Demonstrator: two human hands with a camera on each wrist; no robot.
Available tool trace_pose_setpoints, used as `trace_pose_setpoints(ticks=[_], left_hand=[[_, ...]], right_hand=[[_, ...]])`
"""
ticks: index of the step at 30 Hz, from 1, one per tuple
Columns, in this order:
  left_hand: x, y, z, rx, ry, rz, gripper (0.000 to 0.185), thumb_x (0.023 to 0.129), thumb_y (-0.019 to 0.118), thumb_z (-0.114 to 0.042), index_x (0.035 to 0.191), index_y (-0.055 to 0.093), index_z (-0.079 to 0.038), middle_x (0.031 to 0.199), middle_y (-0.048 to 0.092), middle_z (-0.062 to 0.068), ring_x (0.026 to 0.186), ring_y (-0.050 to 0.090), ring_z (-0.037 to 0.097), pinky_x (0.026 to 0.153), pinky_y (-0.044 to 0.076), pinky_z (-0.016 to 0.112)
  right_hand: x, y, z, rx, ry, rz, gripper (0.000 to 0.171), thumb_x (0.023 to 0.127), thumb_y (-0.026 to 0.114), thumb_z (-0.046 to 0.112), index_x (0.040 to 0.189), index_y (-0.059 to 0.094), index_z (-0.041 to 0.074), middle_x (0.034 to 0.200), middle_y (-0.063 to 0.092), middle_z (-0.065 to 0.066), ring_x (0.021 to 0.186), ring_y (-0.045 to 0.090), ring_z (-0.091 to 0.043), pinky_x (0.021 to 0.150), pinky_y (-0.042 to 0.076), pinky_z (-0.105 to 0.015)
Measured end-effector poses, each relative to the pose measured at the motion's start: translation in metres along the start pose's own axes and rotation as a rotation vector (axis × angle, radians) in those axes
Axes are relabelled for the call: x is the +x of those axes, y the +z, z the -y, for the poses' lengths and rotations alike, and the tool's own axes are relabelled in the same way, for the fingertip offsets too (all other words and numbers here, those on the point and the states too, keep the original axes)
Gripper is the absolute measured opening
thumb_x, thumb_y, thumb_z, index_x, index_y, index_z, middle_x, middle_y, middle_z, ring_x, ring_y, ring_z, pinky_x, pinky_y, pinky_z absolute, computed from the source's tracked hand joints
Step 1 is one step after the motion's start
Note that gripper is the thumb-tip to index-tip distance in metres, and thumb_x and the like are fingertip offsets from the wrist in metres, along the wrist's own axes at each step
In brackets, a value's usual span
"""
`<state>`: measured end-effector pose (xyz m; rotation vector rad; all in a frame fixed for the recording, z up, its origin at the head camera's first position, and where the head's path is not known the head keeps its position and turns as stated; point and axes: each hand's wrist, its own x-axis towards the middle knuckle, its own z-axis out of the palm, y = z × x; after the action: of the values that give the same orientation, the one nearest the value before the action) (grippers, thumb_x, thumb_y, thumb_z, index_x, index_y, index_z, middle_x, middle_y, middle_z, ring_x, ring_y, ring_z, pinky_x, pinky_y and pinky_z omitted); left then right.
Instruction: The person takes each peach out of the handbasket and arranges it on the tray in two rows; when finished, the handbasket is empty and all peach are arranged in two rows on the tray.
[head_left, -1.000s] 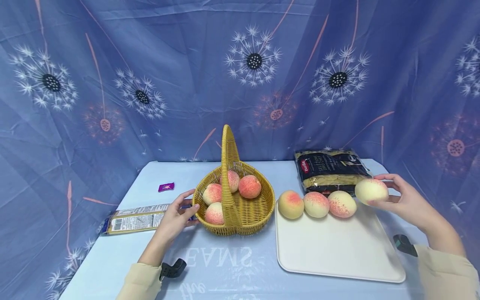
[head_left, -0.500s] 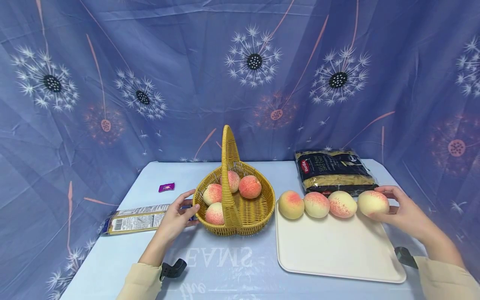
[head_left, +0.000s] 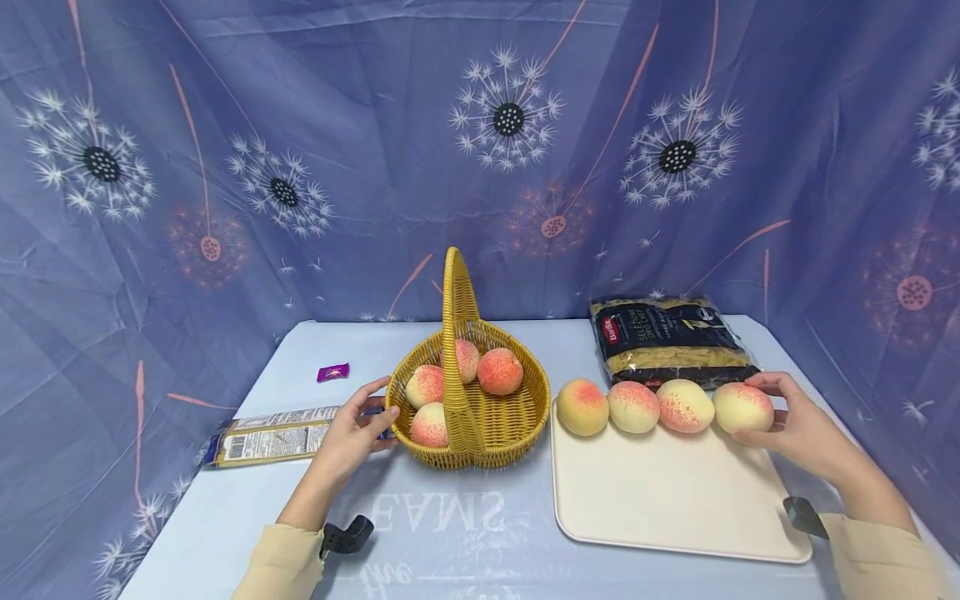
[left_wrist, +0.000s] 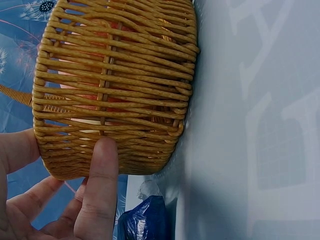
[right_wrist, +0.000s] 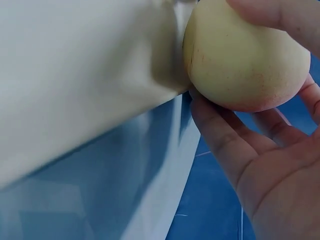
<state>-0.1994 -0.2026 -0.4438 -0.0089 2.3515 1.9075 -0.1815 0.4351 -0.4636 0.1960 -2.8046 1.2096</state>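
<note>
Four peaches stand in a row along the far edge of the smooth cream tray (head_left: 675, 500). The rightmost peach (head_left: 742, 407), round and pale yellow with a speckled pink blush, sits at the tray's far right corner, cupped by the right hand (head_left: 798, 421), whose thumb and fingers curl round it; whether it fully rests on the tray is hard to tell. The left hand (head_left: 348, 437) lies against the left wall of the woven wicker basket (head_left: 517, 425), thumb pressed on the ribbed weave, fingers relaxed. Three more peaches lie in the basket under its arched handle. A crinkled dark bag (head_left: 667, 337) lies behind the tray.
</note>
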Motion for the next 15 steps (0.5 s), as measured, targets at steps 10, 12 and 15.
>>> trace_pose_setpoints(ticks=[10,12,15], left_hand=[[-0.0003,0.0003,-0.0013,0.000,-0.003,-0.001,0.060,0.109,0.063,-0.011,0.165,0.041,-0.016,0.150,0.049,0.027,0.113,0.067,0.026,0.087,0.072,0.037],[-0.0005,0.0003,-0.0015,0.002,-0.003,-0.001,0.060,0.109,0.063,-0.011,0.165,0.041,-0.016,0.150,0.049,0.027,0.113,0.066,0.025,0.086,0.072,0.037],[-0.0006,0.0004,-0.0013,0.006,-0.004,0.001,0.060,0.109,0.063,-0.011,0.165,0.041,-0.016,0.149,0.049,0.027,0.113,0.066,0.026,0.086,0.072,0.036]], right_hand=[[0.0032,0.0061,0.0006,-0.076,-0.017,-0.020,0.090,0.079,0.097,0.011,0.143,0.036,-0.006,0.136,0.047,-0.029,0.096,0.065,0.006,0.071,0.057,-0.009],[0.0043,0.0063,0.0012,-0.096,-0.012,-0.017,0.091,0.079,0.097,0.012,0.144,0.036,-0.006,0.136,0.047,-0.032,0.100,0.074,-0.020,0.070,0.056,-0.009],[0.0054,0.0065,0.0020,-0.109,-0.006,-0.008,0.092,0.079,0.097,0.013,0.144,0.035,-0.007,0.136,0.047,-0.035,0.108,0.068,-0.059,0.070,0.055,-0.009]])
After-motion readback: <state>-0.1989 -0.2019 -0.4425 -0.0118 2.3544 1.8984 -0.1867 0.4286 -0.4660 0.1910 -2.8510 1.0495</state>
